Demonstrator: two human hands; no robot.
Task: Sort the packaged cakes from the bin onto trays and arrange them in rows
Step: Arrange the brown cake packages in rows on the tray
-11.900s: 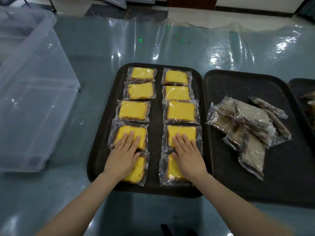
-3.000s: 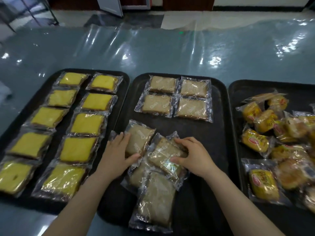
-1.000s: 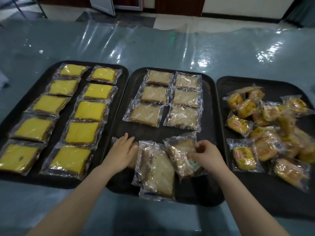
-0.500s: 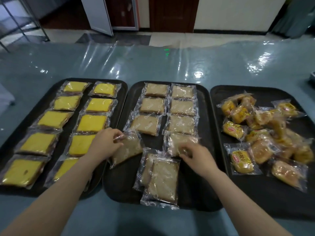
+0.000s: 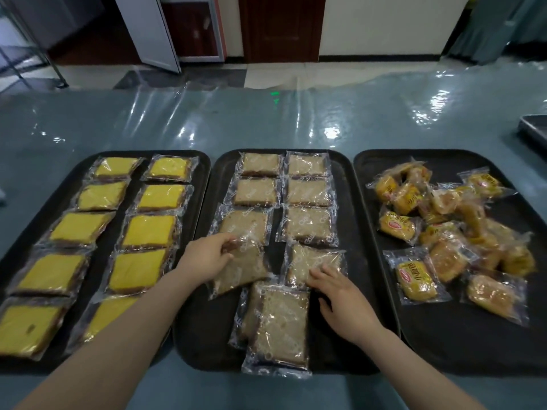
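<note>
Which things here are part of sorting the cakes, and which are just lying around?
Part of the job: brown cakes, middle tray, yellow cakes, wrapped buns, left hand, right hand.
Lying about: metal tray, plastic sheet.

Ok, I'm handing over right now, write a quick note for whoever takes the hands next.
Left hand grips a tilted brown cake packet in the middle tray's left column, fourth row.
Right hand rests with straight fingers on the fourth-row packet in the right column.
Done: left tray holds yellow cakes in two columns; the middle tray has three neat rows of brown cakes.
Left: square up the fourth row, place the two stacked packets at the near edge, then arrange the heaped wrapped cakes on the right tray.
</note>
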